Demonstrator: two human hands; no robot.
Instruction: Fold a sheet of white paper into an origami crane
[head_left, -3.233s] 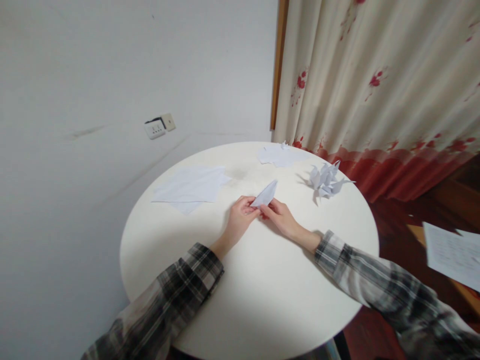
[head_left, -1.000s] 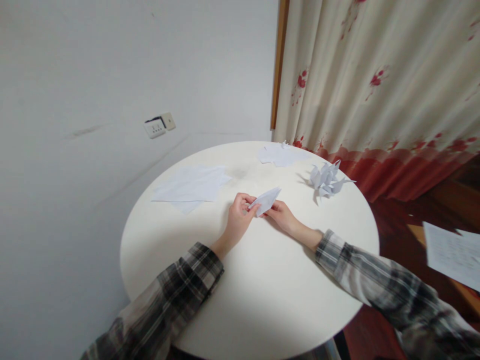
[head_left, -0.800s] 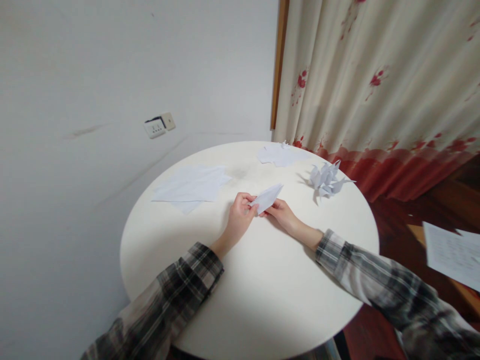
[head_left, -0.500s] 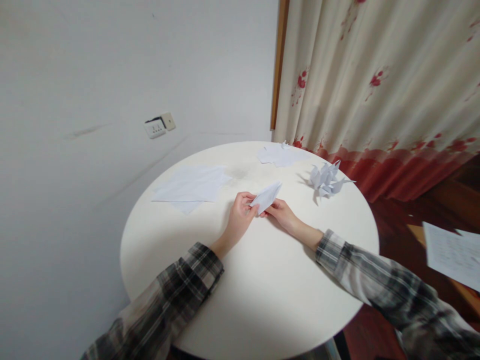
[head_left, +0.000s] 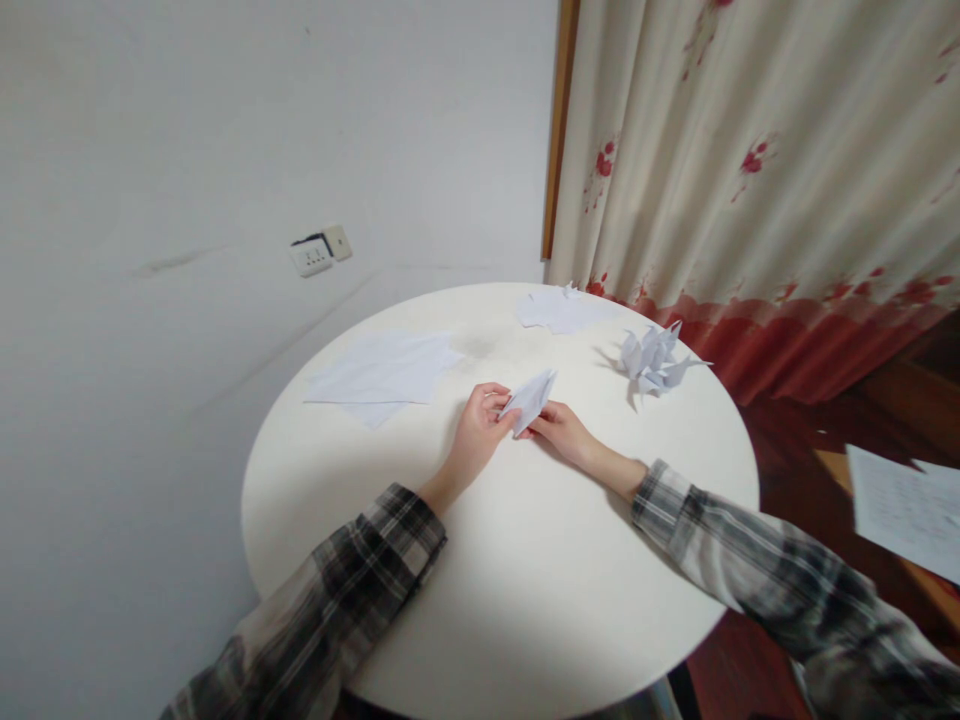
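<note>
A small folded white paper piece (head_left: pixel 532 396), pointed at its far end, is held just above the round white table (head_left: pixel 525 590). My left hand (head_left: pixel 478 438) pinches its near left edge with curled fingers. My right hand (head_left: pixel 561 430) grips its near right side from below. Both hands meet at the middle of the table.
A stack of flat white sheets (head_left: pixel 386 372) lies to the left. Folded paper cranes (head_left: pixel 654 360) sit at the right, and more white paper (head_left: pixel 559 308) at the far edge. A floral curtain (head_left: pixel 750 170) hangs behind. Printed sheets (head_left: pixel 904 510) lie off the table at right.
The folded piece has tilted a little between my fingers, its tip swinging from up-right toward level and back. My hands have stayed in the same spot.
</note>
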